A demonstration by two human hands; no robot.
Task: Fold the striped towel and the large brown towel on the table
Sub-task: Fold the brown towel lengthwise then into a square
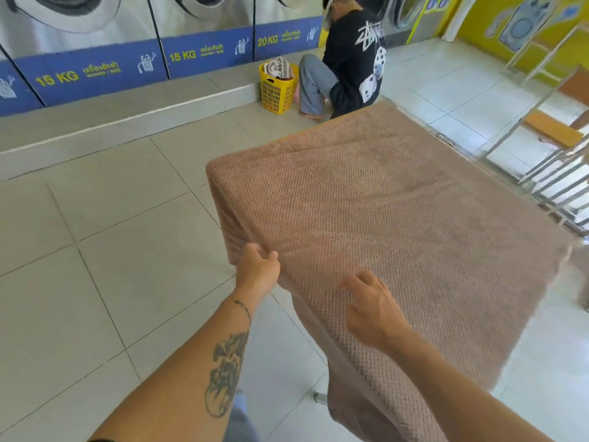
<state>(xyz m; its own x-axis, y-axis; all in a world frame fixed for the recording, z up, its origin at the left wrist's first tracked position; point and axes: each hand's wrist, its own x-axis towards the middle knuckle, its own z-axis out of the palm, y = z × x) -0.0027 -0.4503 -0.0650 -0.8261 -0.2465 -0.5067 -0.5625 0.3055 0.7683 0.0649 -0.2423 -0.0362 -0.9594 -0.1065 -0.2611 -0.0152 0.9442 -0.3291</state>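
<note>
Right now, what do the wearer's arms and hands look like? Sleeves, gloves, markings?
Both hands are bare: no gloves, rings or watch visible on the left hand or the right hand. Both forearms are uncovered, no sleeves in view. The left forearm carries a large dark tattoo and a small dark mark near the wrist. No marking shows on the right forearm.

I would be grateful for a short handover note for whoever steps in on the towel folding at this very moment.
Left hand: pinches the large brown towel at its near left corner.
Right hand: fingers relaxed over the towel's near edge; contact unclear.
The towel lies spread out, its edges hanging down, hiding the tabletop. No striped towel shows on it.
Done: brown towel laid out.
Left: fold it, then find and fold the striped one.
</note>
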